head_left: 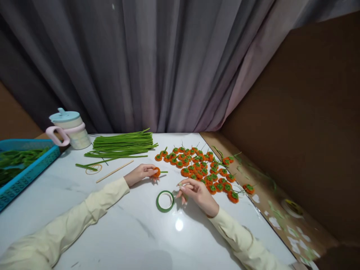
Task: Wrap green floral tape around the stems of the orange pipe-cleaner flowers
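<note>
My left hand [141, 173] is closed on a small orange crocheted flower [156, 172] with a green stem, held just above the white table [118, 225]. My right hand [196, 191] rests on the table with its fingers pinched together; what they hold is too small to name. A roll of green floral tape [165, 201] lies flat just left of my right hand. A pile of several orange flowers with green centres [200, 167] lies beyond my right hand.
A bundle of green wire stems [122, 144] lies at the back, with a wooden stick [114, 171] and a rubber band [93, 169] near it. A lidded cup [69, 129] and a blue basket [24, 165] stand at left. Cardboard wall [303, 123] at right.
</note>
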Tool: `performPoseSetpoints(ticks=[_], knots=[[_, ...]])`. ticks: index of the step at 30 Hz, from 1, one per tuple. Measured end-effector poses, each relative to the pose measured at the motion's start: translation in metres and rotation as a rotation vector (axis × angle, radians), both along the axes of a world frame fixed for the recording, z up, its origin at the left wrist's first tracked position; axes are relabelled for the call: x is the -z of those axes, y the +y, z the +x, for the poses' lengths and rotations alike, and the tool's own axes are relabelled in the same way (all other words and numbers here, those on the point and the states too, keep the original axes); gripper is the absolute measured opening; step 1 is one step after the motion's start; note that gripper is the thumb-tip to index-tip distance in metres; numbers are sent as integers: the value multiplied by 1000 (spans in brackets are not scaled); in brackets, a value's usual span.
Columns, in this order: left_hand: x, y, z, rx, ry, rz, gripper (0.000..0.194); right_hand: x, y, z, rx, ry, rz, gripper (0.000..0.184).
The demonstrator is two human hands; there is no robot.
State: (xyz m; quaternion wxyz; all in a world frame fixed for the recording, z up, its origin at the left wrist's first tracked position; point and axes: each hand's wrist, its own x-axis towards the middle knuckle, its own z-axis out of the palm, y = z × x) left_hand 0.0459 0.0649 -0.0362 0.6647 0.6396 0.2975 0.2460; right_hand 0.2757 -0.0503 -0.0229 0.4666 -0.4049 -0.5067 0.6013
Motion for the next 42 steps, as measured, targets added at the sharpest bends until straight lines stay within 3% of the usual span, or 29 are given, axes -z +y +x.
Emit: performPoseSetpoints(ticks=[5,8,12,20,25,32,35,39,42], knots=[[5,-8,4,-64,24,74,38,8,2,-2,-87,-121,50,39],[8,-10,6,-99,24,103,43,12,1,-2,-182,-330,166,46],[12,-13,5,-137,21,128,44,15,-3,-2,-199,-446,240,44],[17,-24,1,-160,22,235,48,11,-13,-2,-80,-713,488,19],[17,-27,1,-183,8,302,49,15,-10,0,14,-854,601,16],[21,-73,-13,-216,97,449,36,20,-8,2,162,-867,606,20],[21,-98,-23,-174,149,649,22,17,-15,-11,100,-778,584,20],[22,-117,-31,5,201,1293,22,19,-23,-38,-156,-368,401,28],[22,-119,-32,-25,192,1424,21,25,-22,-53,-255,-204,276,32]])
